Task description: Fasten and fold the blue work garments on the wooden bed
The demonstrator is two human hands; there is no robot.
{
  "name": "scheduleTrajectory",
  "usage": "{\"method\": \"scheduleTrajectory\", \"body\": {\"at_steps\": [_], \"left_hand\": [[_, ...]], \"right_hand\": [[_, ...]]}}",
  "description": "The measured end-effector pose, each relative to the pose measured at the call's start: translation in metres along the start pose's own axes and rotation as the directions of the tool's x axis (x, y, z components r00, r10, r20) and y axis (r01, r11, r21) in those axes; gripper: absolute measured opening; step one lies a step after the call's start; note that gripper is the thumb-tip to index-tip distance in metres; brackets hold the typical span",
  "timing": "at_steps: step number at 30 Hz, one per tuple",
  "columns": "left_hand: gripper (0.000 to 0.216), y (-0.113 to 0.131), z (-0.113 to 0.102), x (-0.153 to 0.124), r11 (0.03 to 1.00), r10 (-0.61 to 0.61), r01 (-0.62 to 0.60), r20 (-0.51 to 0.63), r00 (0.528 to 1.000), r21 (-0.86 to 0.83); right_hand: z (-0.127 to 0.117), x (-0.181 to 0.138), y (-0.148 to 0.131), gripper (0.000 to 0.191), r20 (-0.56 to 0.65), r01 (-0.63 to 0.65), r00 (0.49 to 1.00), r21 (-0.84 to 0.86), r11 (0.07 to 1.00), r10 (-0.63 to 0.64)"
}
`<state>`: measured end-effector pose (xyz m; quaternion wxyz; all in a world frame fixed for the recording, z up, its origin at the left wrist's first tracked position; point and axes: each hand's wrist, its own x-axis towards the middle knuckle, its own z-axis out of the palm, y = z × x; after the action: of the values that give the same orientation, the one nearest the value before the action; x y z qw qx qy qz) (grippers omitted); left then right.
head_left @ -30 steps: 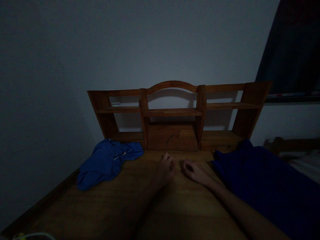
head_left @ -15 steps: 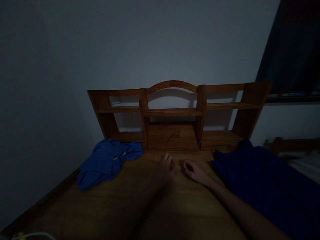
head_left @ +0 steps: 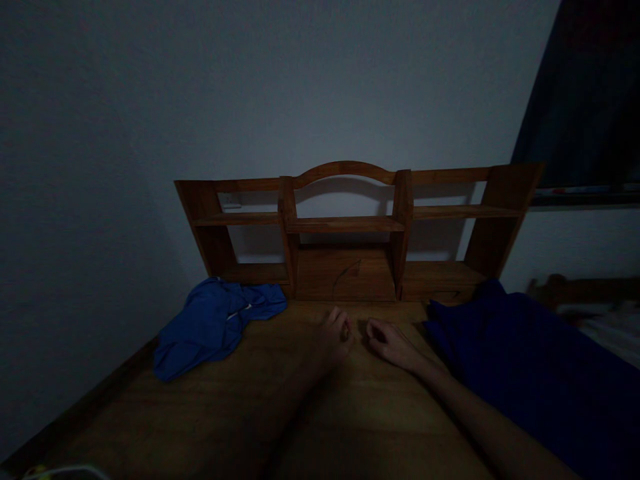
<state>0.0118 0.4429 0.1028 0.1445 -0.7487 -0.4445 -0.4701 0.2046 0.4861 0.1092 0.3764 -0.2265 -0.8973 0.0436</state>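
Note:
My left hand (head_left: 336,335) rests on the wooden desk (head_left: 380,407), its fingers loosely curled with a gap to the thumb. Across a short stretch of desk, my right hand (head_left: 390,341) lies in a similar curve, thumb and fingers apart. I see nothing held in either hand. A crumpled blue cloth (head_left: 205,330) lies to the left of my left hand. To the right of my right forearm spreads a larger dark blue cloth (head_left: 520,373). The light is dim, so finger detail is faint.
A wooden shelf unit (head_left: 345,225) with several compartments stands along the back of the desk, against the wall (head_left: 320,87). A pale cord (head_left: 75,469) shows at the bottom left corner. A dark panel (head_left: 585,100) is at the upper right.
My left hand has shifted very slightly to the right. The right hand, both cloths and the shelf unit look unmoved.

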Motion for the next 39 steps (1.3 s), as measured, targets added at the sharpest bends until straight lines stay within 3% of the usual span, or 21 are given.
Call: {"method": "scheduleTrajectory", "body": {"at_steps": [19, 24, 27, 30, 34, 37, 39], "left_hand": [[0.013, -0.001, -0.001, -0.001, 1.000, 0.002, -0.002, 0.010, 1.000, 0.020], [0.009, 0.000, 0.000, -0.003, 0.996, -0.029, 0.029, -0.010, 1.000, 0.087], [0.013, -0.003, -0.009, -0.002, 0.974, -0.025, 0.025, -0.004, 1.000, 0.224], [0.027, -0.026, -0.039, 0.003, 0.901, -0.073, 0.062, 0.008, 0.997, 0.430], [0.041, -0.092, -0.117, 0.000, 0.731, -0.204, 0.250, -0.146, 0.968, 0.634], [0.047, -0.142, -0.178, -0.022, 0.543, -0.402, 0.525, -0.346, 0.848, 0.656], [0.048, -0.161, -0.206, -0.043, 0.444, -0.491, 0.607, -0.387, 0.780, 0.660]], "right_hand": [[-0.001, -0.001, 0.001, 0.003, -0.010, 0.032, 0.999, 0.046, 0.998, -0.032], [0.001, 0.002, 0.013, 0.015, -0.091, -0.042, 0.994, 0.222, 0.974, 0.063], [0.003, 0.005, 0.020, 0.021, -0.090, -0.151, 0.971, 0.482, 0.863, 0.221], [0.003, 0.008, 0.022, 0.029, -0.042, -0.201, 0.955, 0.630, 0.750, 0.292], [0.000, 0.009, 0.021, 0.039, -0.046, -0.201, 0.955, 0.629, 0.751, 0.295], [-0.002, 0.009, 0.019, 0.046, -0.043, -0.214, 0.953, 0.609, 0.764, 0.301], [-0.003, 0.009, 0.016, 0.050, -0.032, -0.227, 0.953, 0.581, 0.782, 0.300]]}}
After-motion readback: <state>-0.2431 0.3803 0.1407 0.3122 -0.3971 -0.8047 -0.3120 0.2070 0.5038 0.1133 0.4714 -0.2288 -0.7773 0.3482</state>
